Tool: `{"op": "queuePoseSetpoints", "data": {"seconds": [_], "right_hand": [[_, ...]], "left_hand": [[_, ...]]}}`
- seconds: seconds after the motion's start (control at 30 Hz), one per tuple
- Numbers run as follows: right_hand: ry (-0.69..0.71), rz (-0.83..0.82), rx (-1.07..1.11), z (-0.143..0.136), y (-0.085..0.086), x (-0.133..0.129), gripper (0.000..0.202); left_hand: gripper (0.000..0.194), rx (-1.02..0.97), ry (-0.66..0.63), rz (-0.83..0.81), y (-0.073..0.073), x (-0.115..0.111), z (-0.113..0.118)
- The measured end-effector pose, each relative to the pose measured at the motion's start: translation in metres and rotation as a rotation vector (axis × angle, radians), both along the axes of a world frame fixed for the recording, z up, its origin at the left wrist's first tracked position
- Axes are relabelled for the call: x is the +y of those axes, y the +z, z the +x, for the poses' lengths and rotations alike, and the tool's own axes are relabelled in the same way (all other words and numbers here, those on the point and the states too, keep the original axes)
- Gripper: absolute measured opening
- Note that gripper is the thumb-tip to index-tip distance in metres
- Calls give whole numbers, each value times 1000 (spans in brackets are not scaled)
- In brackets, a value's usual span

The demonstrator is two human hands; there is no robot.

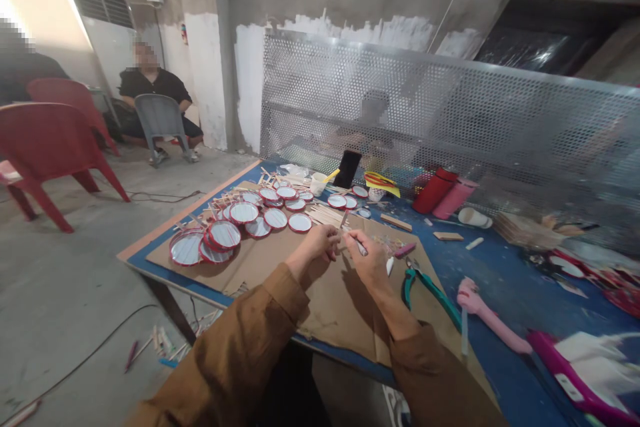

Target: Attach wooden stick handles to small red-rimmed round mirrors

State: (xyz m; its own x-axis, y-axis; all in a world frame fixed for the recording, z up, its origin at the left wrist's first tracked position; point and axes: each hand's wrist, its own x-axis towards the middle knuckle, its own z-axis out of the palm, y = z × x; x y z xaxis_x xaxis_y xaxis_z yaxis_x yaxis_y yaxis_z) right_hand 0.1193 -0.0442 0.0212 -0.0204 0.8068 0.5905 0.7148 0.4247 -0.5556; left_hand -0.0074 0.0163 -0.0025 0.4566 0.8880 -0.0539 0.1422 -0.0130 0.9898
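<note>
Both hands meet over the brown cardboard (325, 307) near the middle of the view. My left hand (320, 247) is closed, its fingers pinched around something too small to make out. Just right of it, my right hand (369, 259) is closed on a slim white tool (359, 247), whose tip points toward the left hand. Thin wooden sticks (325, 215) lie just behind the hands. Several round discs with red rims (225, 234) are spread and partly stacked to the left. Green-handled pliers (435, 293) rest right of the right hand.
A pink glue gun (485, 313) and a purple power strip (570, 373) lie on the blue table (500, 280) at the right. Red and pink bottles (435, 191), a cup (319, 184) and a phone (347, 169) are at the back. A person (155, 83) sits at the far left.
</note>
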Motion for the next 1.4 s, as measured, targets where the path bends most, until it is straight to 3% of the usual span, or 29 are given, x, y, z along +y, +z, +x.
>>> {"op": "queuePoseSetpoints", "data": {"seconds": [0.63,1.4], "right_hand": [[-2,-5,-1,-1,-1,0,32],[-37,16,27,-3,4,-5,33]], "left_hand": [[16,0,8,-6,-3,2,1],[19,-19,10,-29,3,-1,1]]}}
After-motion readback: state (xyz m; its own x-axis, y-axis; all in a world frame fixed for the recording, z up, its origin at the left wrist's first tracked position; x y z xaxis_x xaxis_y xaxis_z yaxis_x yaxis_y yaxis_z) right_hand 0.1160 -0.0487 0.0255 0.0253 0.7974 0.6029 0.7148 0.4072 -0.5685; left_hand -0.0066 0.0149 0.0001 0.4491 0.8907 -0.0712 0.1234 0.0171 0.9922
